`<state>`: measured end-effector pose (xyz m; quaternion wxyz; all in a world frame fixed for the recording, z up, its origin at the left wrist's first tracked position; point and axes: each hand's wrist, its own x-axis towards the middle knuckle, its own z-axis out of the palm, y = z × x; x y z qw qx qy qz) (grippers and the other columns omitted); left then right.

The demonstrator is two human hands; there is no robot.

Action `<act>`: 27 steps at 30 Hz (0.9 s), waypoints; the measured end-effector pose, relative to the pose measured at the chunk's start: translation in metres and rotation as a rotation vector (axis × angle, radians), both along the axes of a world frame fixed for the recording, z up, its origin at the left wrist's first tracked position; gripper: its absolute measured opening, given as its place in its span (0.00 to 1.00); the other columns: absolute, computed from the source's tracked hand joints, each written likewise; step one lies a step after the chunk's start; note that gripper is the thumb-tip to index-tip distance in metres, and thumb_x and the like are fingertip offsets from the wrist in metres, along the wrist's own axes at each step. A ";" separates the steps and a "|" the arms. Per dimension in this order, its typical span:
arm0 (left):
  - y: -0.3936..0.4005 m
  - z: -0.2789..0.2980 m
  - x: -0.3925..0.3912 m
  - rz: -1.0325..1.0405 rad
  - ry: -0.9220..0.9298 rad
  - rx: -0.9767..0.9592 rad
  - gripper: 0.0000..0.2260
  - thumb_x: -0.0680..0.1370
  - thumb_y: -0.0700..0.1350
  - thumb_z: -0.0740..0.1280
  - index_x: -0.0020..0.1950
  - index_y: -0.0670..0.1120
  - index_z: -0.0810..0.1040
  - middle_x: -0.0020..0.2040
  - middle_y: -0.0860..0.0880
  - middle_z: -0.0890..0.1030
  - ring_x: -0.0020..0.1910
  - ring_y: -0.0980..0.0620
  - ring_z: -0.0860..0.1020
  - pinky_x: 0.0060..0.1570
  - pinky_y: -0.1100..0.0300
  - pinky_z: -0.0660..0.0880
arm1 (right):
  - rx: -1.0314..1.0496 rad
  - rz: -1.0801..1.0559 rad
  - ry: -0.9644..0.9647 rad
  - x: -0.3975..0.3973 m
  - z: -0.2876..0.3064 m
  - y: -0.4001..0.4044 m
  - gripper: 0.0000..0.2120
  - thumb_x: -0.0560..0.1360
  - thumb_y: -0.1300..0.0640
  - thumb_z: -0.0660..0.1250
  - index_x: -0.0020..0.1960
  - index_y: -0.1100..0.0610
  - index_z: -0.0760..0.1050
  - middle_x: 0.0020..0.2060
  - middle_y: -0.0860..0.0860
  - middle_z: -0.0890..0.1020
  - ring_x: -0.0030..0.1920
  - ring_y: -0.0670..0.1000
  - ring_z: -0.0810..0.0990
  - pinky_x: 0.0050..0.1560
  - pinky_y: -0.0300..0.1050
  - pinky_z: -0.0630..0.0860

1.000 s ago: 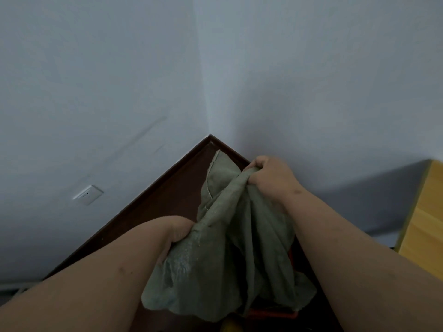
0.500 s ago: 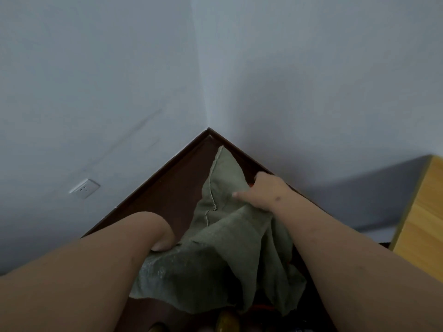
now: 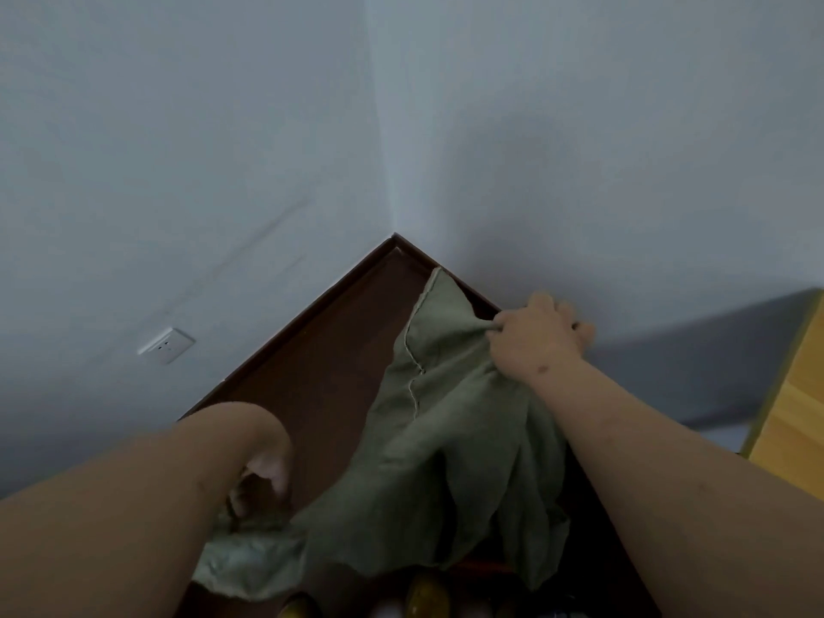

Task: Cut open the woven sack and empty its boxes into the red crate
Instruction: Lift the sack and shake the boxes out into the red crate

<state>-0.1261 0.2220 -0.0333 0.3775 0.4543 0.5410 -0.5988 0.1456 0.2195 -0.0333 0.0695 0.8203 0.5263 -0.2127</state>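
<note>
Above the dark brown floor [image 3: 321,372], near the corner where two pale walls [image 3: 200,149] meet, a limp green woven sack [image 3: 446,475] hangs spread between a person's two bare hands. The right hand [image 3: 537,339] is raised close to the right-hand wall, its fingers curled tightly into a bunched fold at the sack's upper edge (a stitched seam runs down the cloth just left of that grip). The left hand [image 3: 263,479] sits lower and toward the left, its fingers curled down onto the sack's crumpled lower corner; the forearm hides much of the hand, so whether it truly grips the cloth cannot be told. Below the sack's hanging hem, at the bottom edge of the view, a thin strip of the red crate [image 3: 481,565] shows, with some rounded yellowish and pale items [image 3: 426,595] just beneath the cloth, too dim to identify. A white wall socket [image 3: 166,346] sits on the left wall, and a yellow wooden surface [image 3: 789,421] stands at the right edge.
</note>
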 end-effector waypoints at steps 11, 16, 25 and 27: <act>0.010 0.003 0.082 0.624 -0.752 0.511 0.45 0.73 0.52 0.72 0.79 0.58 0.43 0.78 0.47 0.59 0.75 0.44 0.62 0.71 0.50 0.60 | 0.242 -0.505 0.908 -0.022 0.017 0.018 0.09 0.78 0.57 0.64 0.48 0.61 0.80 0.49 0.61 0.82 0.51 0.61 0.81 0.57 0.58 0.78; 0.015 0.002 0.108 0.550 -0.842 0.630 0.43 0.76 0.45 0.70 0.79 0.52 0.41 0.74 0.45 0.66 0.70 0.44 0.69 0.67 0.55 0.67 | 0.181 -0.518 1.261 -0.033 0.024 0.007 0.08 0.75 0.59 0.67 0.39 0.56 0.81 0.43 0.59 0.84 0.46 0.59 0.83 0.49 0.52 0.80; 0.047 0.030 0.108 0.580 -0.995 0.832 0.17 0.78 0.33 0.58 0.57 0.46 0.83 0.56 0.47 0.81 0.57 0.49 0.77 0.55 0.59 0.71 | 0.120 -0.194 0.676 0.008 0.044 0.039 0.21 0.78 0.59 0.60 0.71 0.53 0.64 0.57 0.56 0.77 0.49 0.58 0.81 0.54 0.52 0.79; 0.051 0.045 0.117 0.465 -1.080 0.814 0.17 0.76 0.31 0.59 0.52 0.47 0.84 0.54 0.47 0.83 0.55 0.49 0.79 0.56 0.58 0.74 | 0.150 0.122 0.384 0.005 0.049 0.050 0.32 0.77 0.62 0.57 0.77 0.45 0.53 0.71 0.57 0.65 0.64 0.61 0.74 0.63 0.52 0.72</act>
